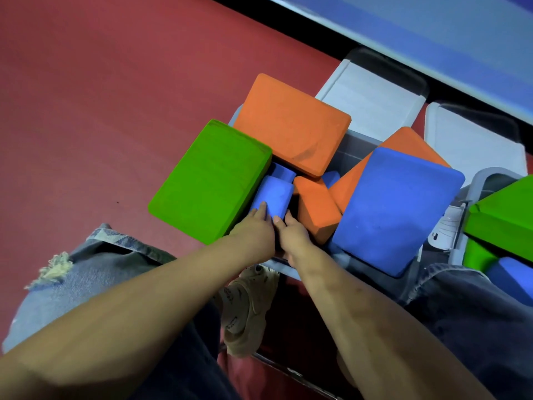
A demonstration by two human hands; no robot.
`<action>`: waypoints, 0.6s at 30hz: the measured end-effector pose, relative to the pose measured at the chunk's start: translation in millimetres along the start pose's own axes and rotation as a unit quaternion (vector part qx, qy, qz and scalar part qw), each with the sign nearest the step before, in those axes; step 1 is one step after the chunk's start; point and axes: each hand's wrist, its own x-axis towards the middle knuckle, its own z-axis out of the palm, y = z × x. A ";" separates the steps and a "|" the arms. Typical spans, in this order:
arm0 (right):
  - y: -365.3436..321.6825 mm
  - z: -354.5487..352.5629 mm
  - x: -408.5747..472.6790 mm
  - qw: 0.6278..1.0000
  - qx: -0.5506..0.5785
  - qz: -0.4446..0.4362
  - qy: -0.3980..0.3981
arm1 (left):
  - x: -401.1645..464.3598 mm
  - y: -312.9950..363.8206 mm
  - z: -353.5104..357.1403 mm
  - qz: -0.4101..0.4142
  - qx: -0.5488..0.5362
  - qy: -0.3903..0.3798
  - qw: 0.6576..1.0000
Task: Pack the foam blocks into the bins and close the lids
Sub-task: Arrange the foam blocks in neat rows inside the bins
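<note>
Both hands reach into a grey bin point(281, 268) that is overfull with foam blocks.

Head view: the left hand point(255, 230) lies with straight fingers on the small blue block point(272, 196) in the middle of the bin, touching its near end. The right hand point(294, 235) is just beside it, fingers curled down into the gap next to this block; whether it grips anything I cannot tell. Left of the small blue block a large green block point(209, 180) leans over the bin edge. Behind it lies a large orange block point(291, 124). To its right stand a smaller orange block point(315, 209) and a large blue block point(395, 209). The open lid flaps point(372, 102) are behind the bin on the red floor point(101, 96).
</note>
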 end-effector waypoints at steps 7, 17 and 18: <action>-8.2 -8.8 -5.8 0.998 0.028 0.055 -0.017 | 8.4 -12.6 10.7 0.031 0.061 -0.054 0.996; 7.9 -9.8 15.4 0.997 0.004 0.080 -0.004 | 30.1 -6.8 24.7 0.007 0.069 -0.119 0.990; 8.8 -8.9 16.3 0.997 0.001 0.077 0.001 | 31.8 -5.9 24.6 0.004 0.068 -0.127 0.990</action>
